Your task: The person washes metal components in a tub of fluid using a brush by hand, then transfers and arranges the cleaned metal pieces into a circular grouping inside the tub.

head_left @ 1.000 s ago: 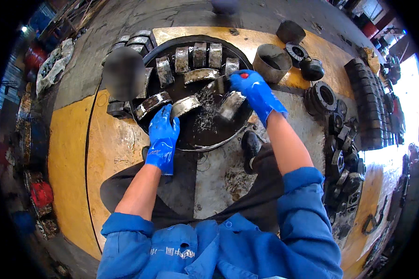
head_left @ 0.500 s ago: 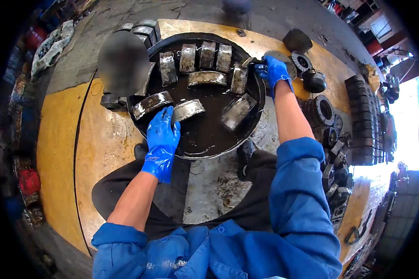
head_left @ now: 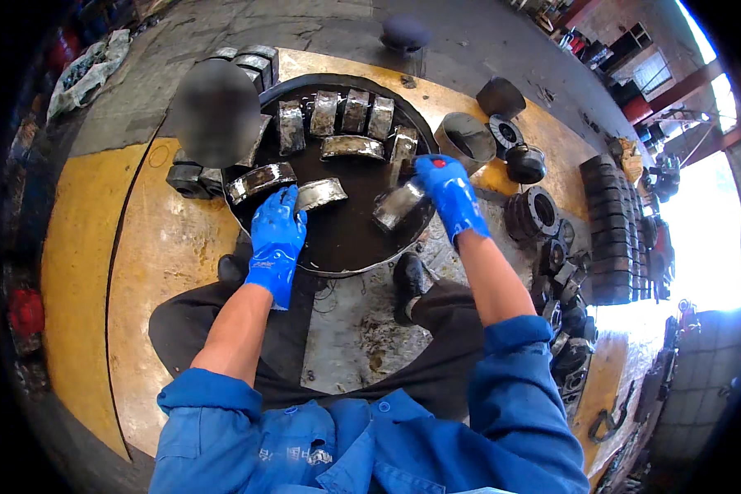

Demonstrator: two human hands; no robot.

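A wide round pan [head_left: 337, 272] of dark liquid stands in front of me, with several wet, curved metal blocks inside. My left hand [head_left: 276, 235], in a blue glove, is closed at the left end of a shiny curved metal block [head_left: 321, 194], fingers above it and thumb below. Another curved block [head_left: 262, 182] lies just beyond those fingers. Over the pan's right side, my gloved right hand [head_left: 449, 191] is closed around a tool with a red end [head_left: 439, 163]; its working part is mostly hidden. Beneath that hand a tilted block [head_left: 398, 206] rests in the liquid.
Right of the pan stand a metal can [head_left: 467, 142], a dark pot [head_left: 525, 164] and stacked metal rings [head_left: 535, 212]. Farther right is a tall row of dark blocks [head_left: 613, 235]. More blocks [head_left: 191, 179] sit left of the pan. My shoe [head_left: 407, 284] is close to its near rim.
My right hand has come from beyond the pan's right rim inward over the pan, now with the red-ended tool showing. The left hand stays at the same block. The view has shifted slightly.
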